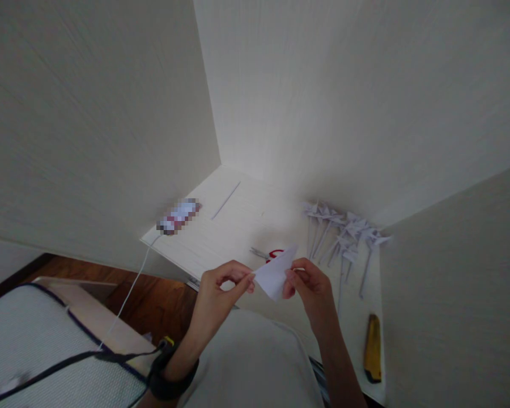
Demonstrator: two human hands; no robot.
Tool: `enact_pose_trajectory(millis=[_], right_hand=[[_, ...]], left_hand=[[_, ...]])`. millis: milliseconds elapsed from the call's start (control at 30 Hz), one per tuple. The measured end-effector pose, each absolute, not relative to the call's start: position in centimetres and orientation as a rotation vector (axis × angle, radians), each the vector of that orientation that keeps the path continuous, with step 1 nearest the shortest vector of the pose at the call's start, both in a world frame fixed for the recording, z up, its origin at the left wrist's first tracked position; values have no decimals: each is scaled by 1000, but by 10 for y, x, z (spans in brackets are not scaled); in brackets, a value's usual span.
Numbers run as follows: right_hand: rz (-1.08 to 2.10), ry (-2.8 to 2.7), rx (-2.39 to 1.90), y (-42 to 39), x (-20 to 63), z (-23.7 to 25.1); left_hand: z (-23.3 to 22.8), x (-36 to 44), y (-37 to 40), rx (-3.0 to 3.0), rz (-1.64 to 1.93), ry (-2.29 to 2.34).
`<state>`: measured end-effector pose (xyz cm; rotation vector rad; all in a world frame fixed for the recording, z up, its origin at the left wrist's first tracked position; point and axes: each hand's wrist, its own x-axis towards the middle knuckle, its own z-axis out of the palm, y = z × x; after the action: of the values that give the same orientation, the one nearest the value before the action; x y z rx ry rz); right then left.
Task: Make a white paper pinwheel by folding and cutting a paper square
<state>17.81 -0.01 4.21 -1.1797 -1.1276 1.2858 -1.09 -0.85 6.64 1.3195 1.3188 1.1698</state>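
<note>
A small piece of white paper (275, 276), folded to a triangle-like shape, is held up between my two hands. My left hand (226, 286) pinches its left corner between thumb and fingers. On the other side, my right hand (309, 286) grips the right edge with thumb and forefinger. Just behind the paper lie scissors (260, 253) with red handles, partly hidden by it. To the right rest several white paper pinwheels (348, 226) on thin sticks, heads toward the wall. A single thin white stick (226, 200) lies farther back on the left.
White panels surround the white tabletop (238, 226) at the back and sides. A blurred-out device (179, 216) with a white cable (131, 289) sits near the left edge. A yellow and black box cutter (373, 348) lies at the right front. A bed or mattress (21, 334) is at lower left.
</note>
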Motion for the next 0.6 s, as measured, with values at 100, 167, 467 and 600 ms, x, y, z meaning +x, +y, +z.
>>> enact_pose_trajectory(millis=[100,167,467,600], right_hand=[[1310,-1094,-1122,-1,176,43],[1334,-1079,-1104,-1,177,45],[1450,-1041,-1185,0,185,49],[1425,-1070,-1196,-2,185,50]], left_hand=[[67,-11,-11,1369,1222,1302],[67,-12,-12,1420,1238,1305],[69,-16,-15,1466,1269,1405],[71,-15,-13,1263,1247,1333]])
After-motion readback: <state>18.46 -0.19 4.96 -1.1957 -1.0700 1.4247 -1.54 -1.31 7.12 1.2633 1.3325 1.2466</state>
